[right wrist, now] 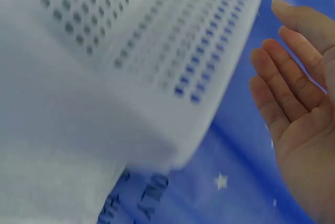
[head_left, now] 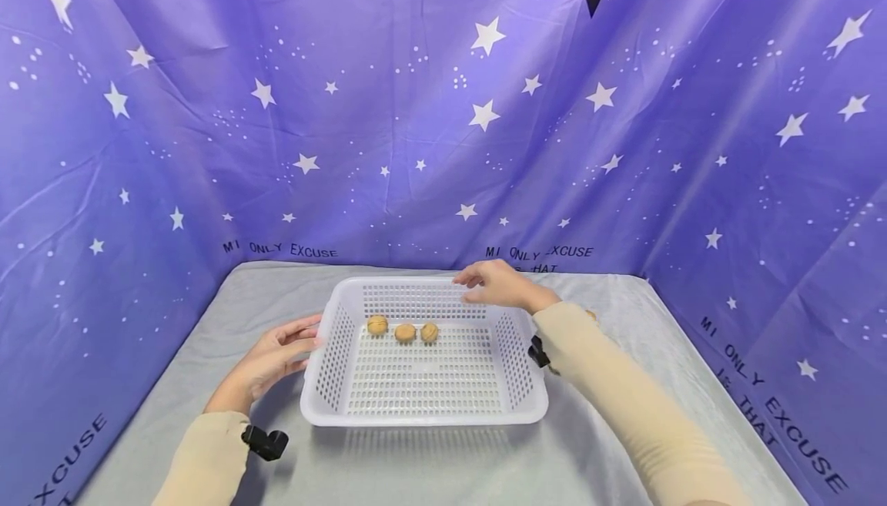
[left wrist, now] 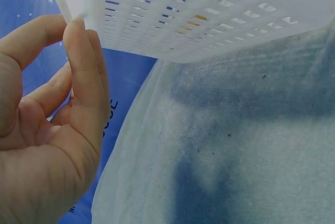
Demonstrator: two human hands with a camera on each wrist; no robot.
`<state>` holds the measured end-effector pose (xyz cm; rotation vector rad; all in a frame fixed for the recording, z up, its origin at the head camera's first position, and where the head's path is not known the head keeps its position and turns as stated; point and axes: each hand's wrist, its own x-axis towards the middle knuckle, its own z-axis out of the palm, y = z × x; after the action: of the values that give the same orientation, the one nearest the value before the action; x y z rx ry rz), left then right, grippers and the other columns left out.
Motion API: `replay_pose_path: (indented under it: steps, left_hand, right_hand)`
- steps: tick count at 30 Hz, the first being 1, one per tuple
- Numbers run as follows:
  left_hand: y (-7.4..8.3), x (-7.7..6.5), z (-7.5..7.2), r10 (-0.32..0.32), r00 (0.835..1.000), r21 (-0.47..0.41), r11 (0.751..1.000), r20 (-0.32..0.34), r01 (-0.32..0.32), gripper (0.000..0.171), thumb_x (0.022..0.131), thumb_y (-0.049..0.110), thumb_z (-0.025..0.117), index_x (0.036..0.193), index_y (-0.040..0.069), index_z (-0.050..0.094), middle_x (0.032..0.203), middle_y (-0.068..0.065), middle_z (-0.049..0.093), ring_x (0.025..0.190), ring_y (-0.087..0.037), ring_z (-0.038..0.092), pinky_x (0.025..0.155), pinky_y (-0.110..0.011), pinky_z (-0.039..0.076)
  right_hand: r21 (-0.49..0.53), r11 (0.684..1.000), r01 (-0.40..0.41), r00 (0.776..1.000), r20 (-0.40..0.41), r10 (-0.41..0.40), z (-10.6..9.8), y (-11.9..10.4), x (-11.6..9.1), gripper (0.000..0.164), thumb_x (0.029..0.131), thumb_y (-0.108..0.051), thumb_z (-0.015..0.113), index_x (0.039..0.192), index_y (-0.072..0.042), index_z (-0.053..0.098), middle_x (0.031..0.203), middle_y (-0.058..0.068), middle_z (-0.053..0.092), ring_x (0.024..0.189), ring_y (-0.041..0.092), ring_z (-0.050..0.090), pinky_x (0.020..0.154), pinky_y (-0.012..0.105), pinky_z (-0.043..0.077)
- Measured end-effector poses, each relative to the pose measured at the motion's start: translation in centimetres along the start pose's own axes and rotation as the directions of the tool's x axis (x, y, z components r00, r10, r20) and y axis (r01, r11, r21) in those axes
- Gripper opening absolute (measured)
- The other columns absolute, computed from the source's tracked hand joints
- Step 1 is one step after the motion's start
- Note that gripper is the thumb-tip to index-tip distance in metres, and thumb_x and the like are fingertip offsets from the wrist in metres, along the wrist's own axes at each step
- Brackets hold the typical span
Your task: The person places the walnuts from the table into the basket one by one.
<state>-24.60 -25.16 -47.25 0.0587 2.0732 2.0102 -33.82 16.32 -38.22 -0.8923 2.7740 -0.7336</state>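
Note:
A white plastic basket [head_left: 426, 419] with slotted walls stands on the grey cloth. Inside, three walnuts [head_left: 405, 333] lie in a loose row toward the back left. My left hand [head_left: 273, 356] pinches the basket's left rim between thumb and fingers; the left wrist view shows this hand [left wrist: 57, 98] at the corner of the rim. Over the back right rim hovers my right hand [head_left: 502, 284], its fingers relaxed and nothing in them. In the right wrist view, that hand [right wrist: 301, 82] is apart from the basket wall [right wrist: 196, 114].
A small brown object [head_left: 590, 315] peeks out behind the right sleeve, mostly hidden; its kind is unclear. Grey cloth [head_left: 430, 467] covers the table. Purple star-printed curtains [head_left: 416, 121] enclose the back and both sides.

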Motion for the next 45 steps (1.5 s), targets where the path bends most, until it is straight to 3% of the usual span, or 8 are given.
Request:
replay_pose_path:
  steps: [6, 11, 15, 26, 30, 34, 39, 45]
  left_hand:
    - [0.2, -0.3, 0.0, 0.006, 1.0, 0.002, 1.0, 0.008, -0.006, 0.069, 0.094, 0.014, 0.072, 0.152, 0.002, 0.039, 0.134, -0.014, 0.057, 0.108, -0.017, 0.063, 0.089, -0.038, 0.054]
    - [0.2, -0.3, 0.0, 0.004, 1.0, -0.005, 1.0, 0.008, -0.004, 0.069, 0.094, 0.014, 0.072, 0.153, 0.002, 0.038, 0.135, -0.015, 0.056, 0.107, -0.016, 0.063, 0.088, -0.038, 0.054]
    - [0.3, -0.4, 0.0, 0.002, 1.0, -0.009, 1.0, 0.009, -0.002, 0.069, 0.094, 0.013, 0.072, 0.153, 0.002, 0.037, 0.135, -0.015, 0.056, 0.106, -0.015, 0.064, 0.088, -0.037, 0.054]
    - [0.2, -0.5, -0.3, 0.002, 1.0, -0.011, 1.0, -0.003, -0.002, 0.07, 0.094, 0.014, 0.073, 0.153, 0.001, 0.037, 0.134, -0.013, 0.058, 0.107, -0.015, 0.064, 0.087, -0.037, 0.055]
    - [0.0, -0.5, -0.2, 0.002, 1.0, -0.003, 1.0, -0.01, -0.002, 0.07, 0.093, 0.014, 0.073, 0.152, 0.001, 0.038, 0.132, -0.01, 0.06, 0.107, -0.016, 0.064, 0.087, -0.038, 0.055]
    - [-0.1, -0.4, -0.1, 0.008, 1.0, -0.009, 1.0, -0.007, -0.008, 0.069, 0.093, 0.014, 0.073, 0.152, 0.002, 0.04, 0.131, -0.009, 0.061, 0.108, -0.016, 0.064, 0.088, -0.038, 0.055]
    - [-0.1, -0.3, 0.0, 0.016, 1.0, -0.014, 1.0, 0.012, -0.016, 0.068, 0.094, 0.013, 0.072, 0.152, 0.002, 0.039, 0.134, -0.012, 0.059, 0.109, -0.017, 0.063, 0.089, -0.038, 0.054]
    - [-0.2, -0.1, 0.1, 0.015, 1.0, -0.013, 1.0, 0.01, -0.015, 0.068, 0.094, 0.013, 0.071, 0.152, 0.001, 0.038, 0.134, -0.013, 0.058, 0.108, -0.017, 0.064, 0.088, -0.038, 0.055]
  right_hand:
    - [0.015, 1.0, -0.026, 0.996, -0.089, 0.027, -2.6, 2.4, -2.4, 0.038, 0.089, -0.018, 0.076, 0.125, -0.005, 0.069, 0.122, 0.009, 0.068, 0.112, 0.027, 0.064, 0.098, 0.047, 0.049]
    - [-0.042, 0.998, -0.048, 0.987, -0.155, 0.04, -4.0, 6.2, -4.7, 0.033, 0.09, -0.018, 0.076, 0.12, -0.006, 0.071, 0.116, 0.011, 0.071, 0.107, 0.029, 0.066, 0.094, 0.048, 0.051]
    - [-0.049, 0.992, -0.119, 0.977, -0.185, 0.108, -4.7, 9.4, -6.8, 0.031, 0.092, -0.019, 0.073, 0.119, -0.003, 0.071, 0.111, 0.013, 0.072, 0.103, 0.031, 0.066, 0.09, 0.048, 0.052]
    - [0.102, 0.938, -0.332, 0.907, -0.238, 0.347, -3.1, 16.2, -11.7, 0.044, 0.096, -0.021, 0.067, 0.128, 0.01, 0.061, 0.123, 0.03, 0.063, 0.111, 0.045, 0.06, 0.095, 0.055, 0.048]
    - [0.102, 0.911, -0.399, 0.885, -0.215, 0.412, -1.9, 18.3, -12.9, 0.055, 0.096, -0.033, 0.065, 0.129, 0.011, 0.058, 0.121, 0.034, 0.06, 0.111, 0.049, 0.057, 0.093, 0.056, 0.048]
    - [0.103, 0.897, -0.429, 0.878, -0.186, 0.441, -1.1, 19.0, -13.9, 0.062, 0.098, -0.038, 0.06, 0.129, 0.015, 0.055, 0.119, 0.037, 0.059, 0.111, 0.053, 0.056, 0.094, 0.058, 0.046]
    - [0.108, 0.877, -0.468, 0.857, -0.187, 0.48, -0.2, 19.2, -14.5, 0.053, 0.103, -0.03, 0.054, 0.129, 0.015, 0.055, 0.122, 0.036, 0.06, 0.115, 0.054, 0.053, 0.097, 0.061, 0.042]
    - [0.109, 0.862, -0.496, 0.835, -0.214, 0.507, 0.2, 19.4, -14.9, 0.047, 0.103, -0.028, 0.056, 0.126, 0.012, 0.06, 0.122, 0.033, 0.061, 0.116, 0.052, 0.054, 0.097, 0.06, 0.043]
